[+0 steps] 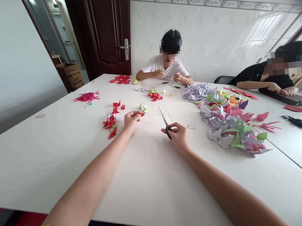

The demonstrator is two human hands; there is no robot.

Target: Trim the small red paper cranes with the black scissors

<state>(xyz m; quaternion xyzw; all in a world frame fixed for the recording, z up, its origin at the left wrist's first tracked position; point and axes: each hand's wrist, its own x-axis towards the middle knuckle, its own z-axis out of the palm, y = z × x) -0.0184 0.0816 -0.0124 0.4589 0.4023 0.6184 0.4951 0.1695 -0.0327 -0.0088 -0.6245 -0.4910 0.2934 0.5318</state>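
My left hand (132, 121) pinches a small red paper crane (142, 114), most of it hidden by my fingers. A pair of scissors (163, 116) with black handles is in my right hand (179, 136), its blades pointing away from me and looking closed. Tiny paper scraps (155, 119) lie on the white table between my hands. Just beyond my left hand sits a white and green paper crane (143, 108). Several red cranes (110, 122), with some white and green among them, lie to the left of that hand.
A large heap of paper cranes (221, 116) spreads over the right. Pink cord-like material (87, 97) lies far left, red cranes (120, 79) at the back. Across the table (49, 145) sits a person in white (162, 67); another in black (254, 73) is by a paper cutter (286, 96).
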